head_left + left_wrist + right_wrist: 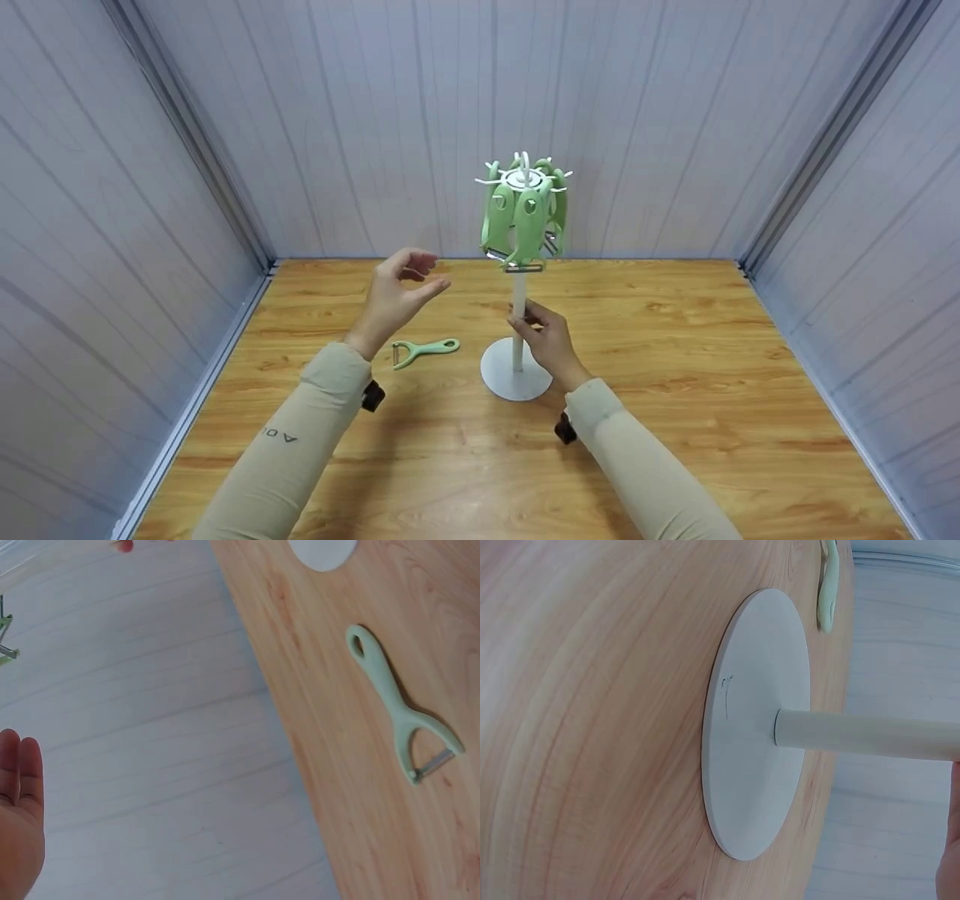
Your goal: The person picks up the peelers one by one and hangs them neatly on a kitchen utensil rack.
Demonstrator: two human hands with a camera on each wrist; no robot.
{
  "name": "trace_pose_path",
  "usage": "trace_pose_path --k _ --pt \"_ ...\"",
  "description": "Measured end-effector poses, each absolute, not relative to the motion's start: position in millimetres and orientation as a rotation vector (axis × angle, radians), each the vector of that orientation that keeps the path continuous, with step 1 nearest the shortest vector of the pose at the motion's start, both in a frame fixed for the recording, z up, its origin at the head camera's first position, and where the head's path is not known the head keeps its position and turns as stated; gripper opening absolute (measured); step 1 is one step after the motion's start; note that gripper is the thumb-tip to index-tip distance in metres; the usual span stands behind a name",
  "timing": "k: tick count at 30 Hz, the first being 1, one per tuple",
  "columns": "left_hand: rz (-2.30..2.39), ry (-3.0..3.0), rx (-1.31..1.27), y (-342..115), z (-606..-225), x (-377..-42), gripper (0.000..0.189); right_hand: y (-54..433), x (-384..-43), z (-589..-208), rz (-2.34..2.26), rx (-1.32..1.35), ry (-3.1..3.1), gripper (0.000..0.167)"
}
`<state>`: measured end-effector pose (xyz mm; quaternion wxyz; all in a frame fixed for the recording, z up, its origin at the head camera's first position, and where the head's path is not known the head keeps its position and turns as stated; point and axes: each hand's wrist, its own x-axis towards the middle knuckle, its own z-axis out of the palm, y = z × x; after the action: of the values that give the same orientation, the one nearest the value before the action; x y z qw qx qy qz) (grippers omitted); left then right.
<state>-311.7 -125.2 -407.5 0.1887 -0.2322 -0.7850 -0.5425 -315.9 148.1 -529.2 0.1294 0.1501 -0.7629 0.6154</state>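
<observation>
A white stand with a round base (504, 379) and an upright post (870, 735) rises from the table. Several green Y-shaped peelers (531, 223) hang from the hooks (489, 181) at its top. My right hand (551, 341) grips the post below the hanging peelers. To the left of the stand my left hand (401, 285) is in the air, fingers loosely bent, with nothing in it. Below that hand one more green peeler (427, 348) lies on the table, its blade end to the left. The left wrist view shows this peeler (386, 686) whole.
A wood-grain table (675, 360) carries the stand and the loose peeler. Pale panel walls (360, 112) enclose it at the back and on both sides, with metal strips along the corners.
</observation>
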Motion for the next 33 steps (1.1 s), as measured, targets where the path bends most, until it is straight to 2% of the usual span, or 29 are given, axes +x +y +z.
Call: trace_pose_path --k 33 --pt "-1.313 -2.612 -0.669 -153.6 -489.8 -316.8 0.041 148.2 -318.2 -533.1 1.785 0.443 -2.207 0.023"
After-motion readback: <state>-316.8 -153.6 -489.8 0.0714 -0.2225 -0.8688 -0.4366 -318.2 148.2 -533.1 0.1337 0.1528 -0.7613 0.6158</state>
